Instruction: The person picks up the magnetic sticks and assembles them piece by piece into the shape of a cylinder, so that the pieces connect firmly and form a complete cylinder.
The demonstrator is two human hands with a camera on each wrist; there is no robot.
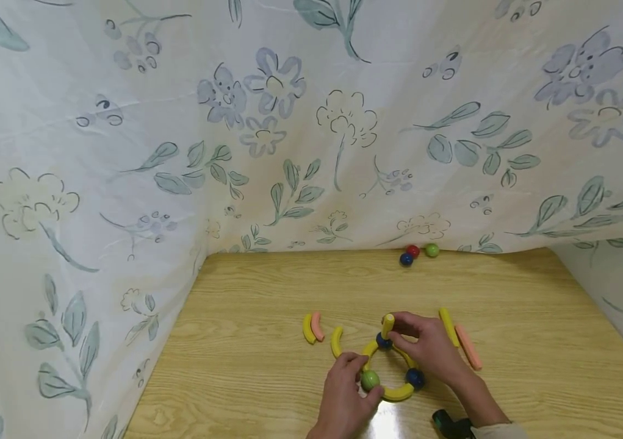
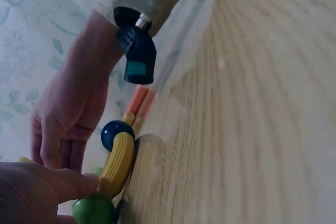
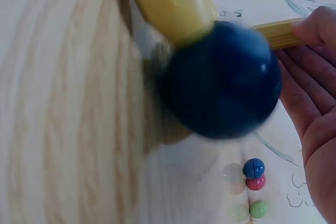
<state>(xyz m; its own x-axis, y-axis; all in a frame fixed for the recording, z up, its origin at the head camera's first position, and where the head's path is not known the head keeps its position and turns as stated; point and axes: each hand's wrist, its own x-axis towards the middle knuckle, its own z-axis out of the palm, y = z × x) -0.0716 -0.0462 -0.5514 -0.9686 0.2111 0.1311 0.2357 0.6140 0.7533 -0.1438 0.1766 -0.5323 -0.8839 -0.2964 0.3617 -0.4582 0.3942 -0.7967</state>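
Note:
A ring of curved yellow pieces (image 1: 398,394) joined by balls lies on the table. My left hand (image 1: 343,391) holds the green ball (image 1: 370,381) at its near left, thumb and fingers on either side of it. With thumb and fingers, my right hand (image 1: 429,347) pinches a straight yellow stick (image 1: 388,324). The stick stands upright above the dark blue ball (image 1: 384,341) at the ring's far side; whether they touch is partly hidden. Another blue ball (image 1: 415,378) sits at the right of the ring, large and blurred in the right wrist view.
Loose curved pieces lie left of the ring, yellow (image 1: 309,329) and salmon (image 1: 317,327). To the right are a yellow stick (image 1: 448,327) and a salmon stick (image 1: 468,347). Red (image 1: 412,250), blue (image 1: 406,260) and green (image 1: 432,250) balls sit by the back curtain (image 1: 289,219).

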